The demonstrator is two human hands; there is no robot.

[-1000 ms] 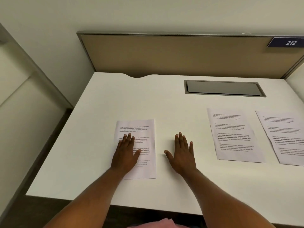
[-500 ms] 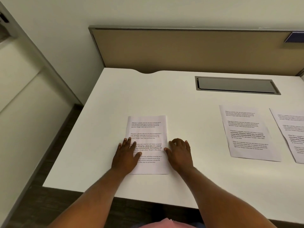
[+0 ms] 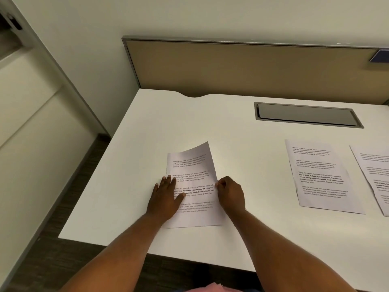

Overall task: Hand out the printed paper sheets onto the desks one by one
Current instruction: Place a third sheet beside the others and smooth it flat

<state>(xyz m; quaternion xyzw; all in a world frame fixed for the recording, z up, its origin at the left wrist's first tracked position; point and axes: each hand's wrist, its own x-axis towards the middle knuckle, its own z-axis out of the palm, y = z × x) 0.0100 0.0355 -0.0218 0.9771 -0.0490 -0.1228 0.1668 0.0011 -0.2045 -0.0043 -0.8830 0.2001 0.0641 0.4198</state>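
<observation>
A printed paper sheet [image 3: 194, 178] lies near the front left of the white desk [image 3: 242, 142]. Its far right corner is lifted off the surface. My left hand [image 3: 166, 197] rests flat on the sheet's left side, fingers spread. My right hand [image 3: 230, 193] pinches the sheet's right edge between thumb and fingers. A second printed sheet [image 3: 322, 175] lies flat to the right. A third sheet [image 3: 376, 175] is cut off by the frame's right edge.
A grey recessed cable tray [image 3: 307, 114] sits at the back right of the desk. A tan partition panel [image 3: 242, 66] stands behind the desk. A pale wall and cabinet [image 3: 42, 112] close in on the left, with dark floor [image 3: 63, 260] below.
My right hand moved left from the bare desk to the sheet's right edge and closed on it. The sheet's far right corner has risen. The camera shifted left.
</observation>
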